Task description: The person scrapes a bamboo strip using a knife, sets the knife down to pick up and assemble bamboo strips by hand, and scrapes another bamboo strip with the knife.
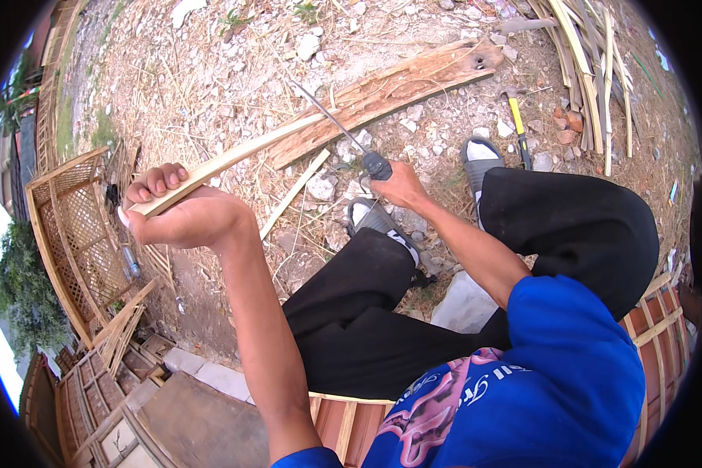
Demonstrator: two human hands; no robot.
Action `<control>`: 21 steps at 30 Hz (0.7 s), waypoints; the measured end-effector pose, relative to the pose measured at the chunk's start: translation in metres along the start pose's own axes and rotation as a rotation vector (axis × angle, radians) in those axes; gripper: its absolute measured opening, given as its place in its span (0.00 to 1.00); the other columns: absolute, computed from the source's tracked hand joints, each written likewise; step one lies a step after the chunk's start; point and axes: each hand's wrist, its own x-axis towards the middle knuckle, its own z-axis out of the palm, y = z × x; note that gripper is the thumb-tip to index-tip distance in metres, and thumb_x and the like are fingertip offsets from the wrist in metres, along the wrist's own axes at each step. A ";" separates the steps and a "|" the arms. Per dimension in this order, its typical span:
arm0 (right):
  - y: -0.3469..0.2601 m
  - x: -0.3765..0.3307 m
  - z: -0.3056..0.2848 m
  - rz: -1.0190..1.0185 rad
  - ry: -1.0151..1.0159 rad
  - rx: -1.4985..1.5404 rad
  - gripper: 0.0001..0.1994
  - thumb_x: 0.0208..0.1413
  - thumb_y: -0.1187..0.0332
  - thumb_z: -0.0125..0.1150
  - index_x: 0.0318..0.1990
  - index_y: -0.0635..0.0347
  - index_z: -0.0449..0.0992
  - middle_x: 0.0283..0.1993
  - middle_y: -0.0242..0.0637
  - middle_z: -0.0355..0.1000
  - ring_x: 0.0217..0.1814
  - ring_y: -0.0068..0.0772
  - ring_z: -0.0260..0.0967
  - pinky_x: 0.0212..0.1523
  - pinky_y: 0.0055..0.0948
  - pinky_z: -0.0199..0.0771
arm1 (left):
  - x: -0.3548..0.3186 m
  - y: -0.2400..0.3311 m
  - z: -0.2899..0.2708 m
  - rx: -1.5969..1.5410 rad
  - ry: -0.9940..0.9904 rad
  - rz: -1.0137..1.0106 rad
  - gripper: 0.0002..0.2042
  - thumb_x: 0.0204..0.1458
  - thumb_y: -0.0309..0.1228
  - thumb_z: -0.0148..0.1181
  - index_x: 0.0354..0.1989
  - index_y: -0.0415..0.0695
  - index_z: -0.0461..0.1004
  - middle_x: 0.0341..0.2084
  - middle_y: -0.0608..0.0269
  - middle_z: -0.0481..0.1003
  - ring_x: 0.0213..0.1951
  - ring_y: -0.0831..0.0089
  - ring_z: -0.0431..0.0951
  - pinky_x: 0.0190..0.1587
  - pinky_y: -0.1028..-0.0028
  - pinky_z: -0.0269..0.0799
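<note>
My left hand (181,212) grips the near end of a long pale bamboo strip (242,156), which runs up and to the right over a rough wooden plank (390,86) lying on the ground. My right hand (400,186) is closed around the dark handle of a knife (342,129); its thin blade points up-left and meets the strip near the middle. My black-trousered legs and grey sandals are below the hands.
A yellow-handled hammer (516,121) lies on the stony ground by my right foot. A bundle of bamboo slats (597,70) is at the upper right. A woven lattice frame (78,234) stands at the left, with more wooden frames below it.
</note>
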 end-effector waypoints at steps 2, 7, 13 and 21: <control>-0.025 -0.017 0.010 -0.098 -0.022 0.194 0.20 0.40 0.59 0.64 0.39 0.64 0.76 0.31 0.51 0.76 0.34 0.47 0.75 0.39 0.37 0.74 | 0.002 -0.003 -0.002 0.044 -0.005 -0.009 0.16 0.55 0.48 0.41 0.26 0.49 0.54 0.21 0.69 0.56 0.23 0.78 0.57 0.28 0.78 0.56; -0.096 -0.035 0.014 -0.541 -0.062 0.419 0.20 0.38 0.64 0.67 0.42 0.61 0.76 0.27 0.44 0.75 0.27 0.40 0.73 0.35 0.35 0.72 | 0.003 0.000 0.003 0.101 0.041 0.011 0.14 0.57 0.46 0.33 0.27 0.50 0.52 0.21 0.68 0.55 0.23 0.76 0.56 0.28 0.75 0.56; -0.023 0.002 0.028 -0.297 -0.009 0.341 0.15 0.40 0.65 0.64 0.36 0.63 0.75 0.26 0.41 0.73 0.26 0.29 0.67 0.35 0.32 0.70 | 0.002 0.000 0.003 0.088 0.042 -0.002 0.16 0.57 0.48 0.37 0.27 0.49 0.52 0.22 0.67 0.56 0.24 0.76 0.57 0.30 0.75 0.57; 0.030 0.012 0.015 -0.045 0.004 0.110 0.20 0.39 0.58 0.62 0.37 0.63 0.76 0.34 0.53 0.75 0.38 0.52 0.74 0.43 0.39 0.72 | 0.001 0.004 0.010 0.088 0.033 -0.003 0.16 0.61 0.46 0.28 0.27 0.50 0.53 0.20 0.67 0.56 0.24 0.75 0.57 0.31 0.72 0.57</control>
